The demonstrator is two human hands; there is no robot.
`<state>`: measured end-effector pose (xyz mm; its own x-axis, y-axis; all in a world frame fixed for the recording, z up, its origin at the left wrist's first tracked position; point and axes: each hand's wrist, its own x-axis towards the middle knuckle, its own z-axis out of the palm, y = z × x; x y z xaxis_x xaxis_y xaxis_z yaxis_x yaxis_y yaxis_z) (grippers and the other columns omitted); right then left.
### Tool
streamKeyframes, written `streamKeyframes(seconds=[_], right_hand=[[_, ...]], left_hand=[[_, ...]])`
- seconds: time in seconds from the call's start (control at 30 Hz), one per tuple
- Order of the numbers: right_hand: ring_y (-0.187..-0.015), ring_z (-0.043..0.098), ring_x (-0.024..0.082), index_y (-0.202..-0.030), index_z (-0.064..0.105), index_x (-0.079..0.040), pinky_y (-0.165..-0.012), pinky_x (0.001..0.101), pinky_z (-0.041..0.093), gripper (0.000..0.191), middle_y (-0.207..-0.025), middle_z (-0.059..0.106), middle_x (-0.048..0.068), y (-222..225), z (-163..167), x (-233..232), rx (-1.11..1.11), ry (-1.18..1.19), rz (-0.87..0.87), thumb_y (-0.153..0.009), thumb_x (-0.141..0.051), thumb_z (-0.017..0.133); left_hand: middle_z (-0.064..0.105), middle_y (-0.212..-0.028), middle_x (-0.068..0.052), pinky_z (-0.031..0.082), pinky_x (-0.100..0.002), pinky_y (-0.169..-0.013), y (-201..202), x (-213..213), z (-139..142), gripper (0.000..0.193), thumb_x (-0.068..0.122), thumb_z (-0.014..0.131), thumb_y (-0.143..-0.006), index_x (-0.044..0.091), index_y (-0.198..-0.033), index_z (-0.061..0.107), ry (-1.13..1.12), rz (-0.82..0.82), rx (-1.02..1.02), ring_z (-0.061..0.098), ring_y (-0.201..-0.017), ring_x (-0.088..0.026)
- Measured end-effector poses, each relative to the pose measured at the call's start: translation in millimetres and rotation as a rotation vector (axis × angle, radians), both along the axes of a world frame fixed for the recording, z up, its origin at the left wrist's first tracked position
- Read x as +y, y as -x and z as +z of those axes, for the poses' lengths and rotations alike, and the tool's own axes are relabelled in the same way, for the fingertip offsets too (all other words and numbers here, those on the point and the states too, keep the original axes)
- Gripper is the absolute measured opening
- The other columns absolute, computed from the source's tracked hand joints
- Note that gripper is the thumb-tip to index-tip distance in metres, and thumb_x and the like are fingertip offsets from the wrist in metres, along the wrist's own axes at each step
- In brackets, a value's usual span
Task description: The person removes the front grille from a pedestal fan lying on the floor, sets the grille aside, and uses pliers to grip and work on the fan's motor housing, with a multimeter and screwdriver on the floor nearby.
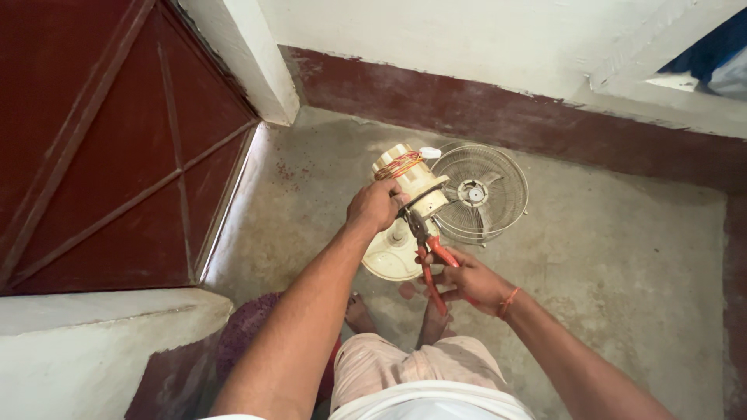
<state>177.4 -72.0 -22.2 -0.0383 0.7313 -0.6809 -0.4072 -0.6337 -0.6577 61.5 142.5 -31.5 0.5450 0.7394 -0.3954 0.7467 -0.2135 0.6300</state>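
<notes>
A cream fan motor housing [408, 183], copper winding showing at its top end, is held up above the concrete floor [622, 257]. The left hand [376, 206] has its fingers wrapped closed around the housing's side. The right hand [467, 281] grips the red handles of pliers [426, 247], whose jaws meet the housing's lower edge. Just beside it, a wire fan guard [480, 193] lies on the floor, near the maroon-based wall [506, 101].

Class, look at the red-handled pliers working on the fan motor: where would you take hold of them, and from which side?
Grip the pliers by the two red handles, coming from the near side, as the right hand does. The handles splay toward the person, while the dark metal nose points into the cream fan motor, which the left hand holds, so only the handle end is free.
</notes>
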Motion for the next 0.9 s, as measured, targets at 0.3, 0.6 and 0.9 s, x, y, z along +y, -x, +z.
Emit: streamKeyframes(seconds=[0.3,0.6,0.9], right_hand=[[-0.129,0.061,0.026,-0.149,0.048,-0.016,-0.098,0.0522,0.059,0.061,-0.140,0.057,0.006,1.3,-1.9,-0.6,0.008,-0.021,0.004,-0.089,-0.005,0.045],[-0.128,0.061,0.027,-0.149,0.047,-0.017,-0.100,0.0524,0.059,0.062,-0.140,0.056,0.005,-3.6,0.3,0.4,0.001,-0.015,-0.012,-0.088,-0.003,0.045],[-0.127,0.063,0.025,-0.147,0.048,-0.013,-0.099,0.0513,0.058,0.057,-0.139,0.058,0.006,-0.2,-2.6,3.7,0.019,-0.007,0.004,-0.091,-0.005,0.046]], left_hand=[[0.075,-0.102,-0.011,0.052,-0.047,-0.084,1.4,0.6,-2.7,0.025,0.040,0.071,-0.092,0.017,-0.101,0.073,-0.049,-0.022,-0.027,0.070,-0.099,-0.032],[0.075,-0.102,-0.009,0.052,-0.047,-0.085,1.1,0.2,-3.6,0.025,0.041,0.071,-0.091,0.018,-0.100,0.074,-0.052,-0.017,-0.035,0.070,-0.100,-0.031],[0.076,-0.102,-0.009,0.052,-0.047,-0.085,1.4,-0.9,-1.1,0.025,0.041,0.071,-0.092,0.019,-0.101,0.073,-0.032,-0.002,-0.009,0.071,-0.099,-0.032]])
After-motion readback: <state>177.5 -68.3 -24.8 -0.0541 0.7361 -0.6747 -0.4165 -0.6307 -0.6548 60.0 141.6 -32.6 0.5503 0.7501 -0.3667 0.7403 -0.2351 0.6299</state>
